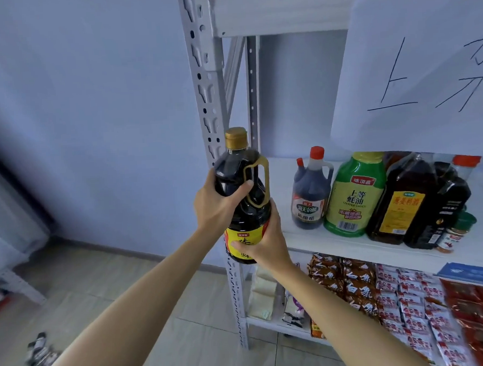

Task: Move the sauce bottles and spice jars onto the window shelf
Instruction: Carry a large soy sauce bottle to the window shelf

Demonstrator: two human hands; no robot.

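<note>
Both hands hold a large dark soy sauce bottle (242, 194) with a gold cap, gold handle and yellow label, upright in front of the rack's left post. My left hand (216, 205) wraps its shoulder; my right hand (263, 242) grips the label end from below. On the white shelf (307, 242) to the right stand a vinegar bottle (311, 196) with a red cap, a green oyster sauce bottle (353, 196), a dark cooking wine bottle (400, 199), a black-wrapped bottle (440, 208) and a small spice jar (455, 233).
The grey perforated rack post (209, 100) rises just behind the held bottle. A white paper sign (419, 70) hangs over the shelf's right side. Snack packets (394, 292) fill the lower shelf. A dark crumpled wrapper (40, 353) lies on the tiled floor at left.
</note>
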